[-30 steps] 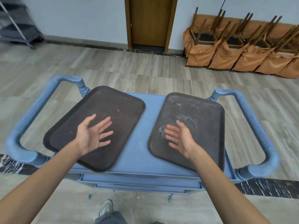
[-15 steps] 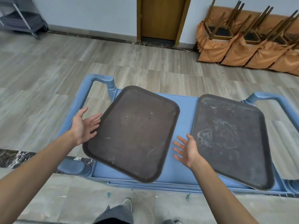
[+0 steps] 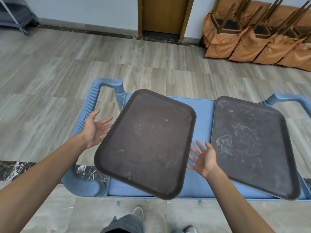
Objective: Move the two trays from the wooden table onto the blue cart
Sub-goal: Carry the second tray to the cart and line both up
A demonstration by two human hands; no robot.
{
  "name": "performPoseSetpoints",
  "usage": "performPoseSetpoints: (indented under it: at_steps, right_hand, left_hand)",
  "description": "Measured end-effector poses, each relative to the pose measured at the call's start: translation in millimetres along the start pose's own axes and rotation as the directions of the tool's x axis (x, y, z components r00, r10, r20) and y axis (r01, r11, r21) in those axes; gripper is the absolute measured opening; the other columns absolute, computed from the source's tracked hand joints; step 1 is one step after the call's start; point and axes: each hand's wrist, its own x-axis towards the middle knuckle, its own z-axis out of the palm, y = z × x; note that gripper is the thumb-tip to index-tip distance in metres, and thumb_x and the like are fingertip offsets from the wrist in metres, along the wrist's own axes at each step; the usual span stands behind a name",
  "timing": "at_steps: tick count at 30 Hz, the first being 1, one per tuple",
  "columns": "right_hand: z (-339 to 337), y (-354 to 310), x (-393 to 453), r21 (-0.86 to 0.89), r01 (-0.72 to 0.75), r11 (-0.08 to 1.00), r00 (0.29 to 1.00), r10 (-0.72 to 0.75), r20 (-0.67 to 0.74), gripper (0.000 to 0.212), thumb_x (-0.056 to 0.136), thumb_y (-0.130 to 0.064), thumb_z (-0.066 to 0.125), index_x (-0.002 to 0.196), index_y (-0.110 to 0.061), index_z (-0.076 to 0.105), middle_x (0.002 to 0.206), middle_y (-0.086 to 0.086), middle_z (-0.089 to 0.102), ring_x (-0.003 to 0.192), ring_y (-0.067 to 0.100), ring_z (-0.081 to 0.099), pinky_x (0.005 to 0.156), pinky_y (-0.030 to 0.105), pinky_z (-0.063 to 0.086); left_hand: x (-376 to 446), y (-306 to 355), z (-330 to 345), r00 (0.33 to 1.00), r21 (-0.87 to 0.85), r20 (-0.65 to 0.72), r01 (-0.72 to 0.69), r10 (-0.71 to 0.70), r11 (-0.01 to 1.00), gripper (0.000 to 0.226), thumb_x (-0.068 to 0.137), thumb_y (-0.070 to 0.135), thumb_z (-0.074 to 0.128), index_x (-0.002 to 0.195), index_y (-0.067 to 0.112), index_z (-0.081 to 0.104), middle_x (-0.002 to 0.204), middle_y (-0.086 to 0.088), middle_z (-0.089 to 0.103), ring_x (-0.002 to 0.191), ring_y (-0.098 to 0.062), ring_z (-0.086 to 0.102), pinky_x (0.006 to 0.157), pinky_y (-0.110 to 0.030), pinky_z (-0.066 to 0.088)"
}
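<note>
Two dark brown trays lie on top of the blue cart (image 3: 203, 118). The left tray (image 3: 146, 142) sits askew, its near corner hanging over the cart's front edge. The right tray (image 3: 250, 145), scratched with white marks, rests beside it. My left hand (image 3: 96, 128) is open, palm facing the left tray's left edge, fingers apart and just off it. My right hand (image 3: 204, 157) is open too, palm up, between the two trays near the left tray's right edge. Neither hand holds anything.
The cart has blue loop handles at the left (image 3: 94, 101) and right (image 3: 289, 100) ends. Behind it are a wooden door (image 3: 164, 15), stacked chairs with orange covers (image 3: 255, 36) at the right wall, and a grey rack (image 3: 15, 15) far left. My shoes (image 3: 138, 214) show below.
My hands have left the tray surfaces and moved to either side of the left tray. The view has shifted left, so the cart sits further right in frame.
</note>
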Motion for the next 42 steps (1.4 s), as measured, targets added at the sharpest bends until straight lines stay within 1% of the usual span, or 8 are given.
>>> performPoseSetpoints:
  at_steps: [5,13,24,30,33,36,39,42]
  right_hand:
    - [0,-3,1,0.014,0.039,0.999,0.999,-0.039,0.010,0.052,0.101,-0.060,0.038,0.147,-0.039,0.049,0.132,0.002,0.067,0.119,0.032,0.062,0.091,0.057,0.048]
    - [-2,-28,6,-0.087,0.077,0.993,0.997,-0.075,0.030,0.055,0.095,-0.071,0.033,0.142,-0.052,0.052,0.134,0.000,0.065,0.117,0.029,0.061,0.097,0.060,0.043]
    - [-7,-62,23,-0.249,0.078,0.965,0.995,-0.061,0.075,0.065,0.094,-0.079,0.021,0.143,-0.051,0.052,0.143,-0.001,0.059,0.125,0.030,0.058,0.103,0.063,0.040]
    - [-12,-55,31,-0.201,0.098,0.975,0.992,-0.081,0.093,0.065,0.096,-0.076,0.022,0.146,-0.045,0.051,0.144,-0.001,0.057,0.130,0.030,0.055,0.107,0.065,0.038]
    - [-16,-53,31,-0.208,0.129,0.969,0.988,-0.109,0.105,0.062,0.098,-0.071,0.028,0.148,-0.042,0.050,0.148,-0.002,0.055,0.133,0.028,0.053,0.112,0.063,0.036]
    - [-16,-46,22,-0.280,0.194,0.940,0.980,-0.172,0.102,0.057,0.101,-0.063,0.034,0.150,-0.038,0.048,0.155,-0.006,0.049,0.139,0.021,0.048,0.113,0.054,0.035]
    - [-11,-28,-2,-0.440,0.348,0.828,0.937,-0.328,0.125,0.040,0.106,-0.048,0.039,0.142,-0.038,0.053,0.148,-0.015,0.053,0.139,0.013,0.046,0.116,0.040,0.031]
    - [-16,13,-19,-0.680,0.532,0.505,0.818,-0.513,0.258,0.044,0.106,-0.043,0.046,0.147,-0.028,0.053,0.148,-0.013,0.051,0.141,0.008,0.042,0.120,0.028,0.025]
  left_hand:
    - [13,6,0,0.999,0.018,0.023,0.030,-0.030,0.999,0.087,0.075,0.084,0.033,0.135,0.028,0.062,0.143,-0.005,0.059,0.136,-0.026,0.047,0.118,-0.065,0.019]
    - [5,3,2,0.996,0.030,0.071,0.046,-0.048,0.998,0.092,0.075,0.086,0.029,0.131,0.024,0.066,0.114,-0.009,0.068,0.098,-0.026,0.063,0.090,-0.062,0.041]
    - [-13,-27,14,0.989,-0.147,0.141,0.052,-0.031,0.988,0.093,0.075,0.089,0.028,0.135,0.028,0.064,0.134,-0.014,0.063,0.116,-0.029,0.062,0.098,-0.067,0.043]
    - [-22,-37,31,0.987,-0.146,0.163,0.008,0.016,0.989,0.084,0.085,0.080,0.023,0.141,0.028,0.057,0.136,-0.008,0.058,0.119,-0.019,0.055,0.099,-0.058,0.034]
    - [-25,-46,36,0.983,-0.136,0.183,0.003,0.022,0.991,0.079,0.086,0.077,0.025,0.143,0.032,0.056,0.155,-0.011,0.043,0.139,-0.020,0.042,0.114,-0.060,0.021]
    - [-31,-55,44,0.981,-0.041,0.188,-0.032,0.039,0.999,0.074,0.088,0.074,0.027,0.147,0.035,0.050,0.169,-0.003,0.017,0.156,-0.019,0.007,0.122,-0.058,-0.002]
    - [-48,-68,62,0.978,0.145,0.182,-0.134,0.107,0.980,0.090,0.076,0.080,0.039,0.152,0.032,0.042,0.169,0.006,0.013,0.155,-0.013,0.004,0.123,-0.049,-0.003]
    - [-62,-104,72,0.942,0.597,0.220,-0.335,0.254,0.729,0.110,0.061,0.096,0.043,0.154,0.037,0.035,0.167,0.011,0.008,0.154,-0.010,-0.002,0.123,-0.043,0.001]
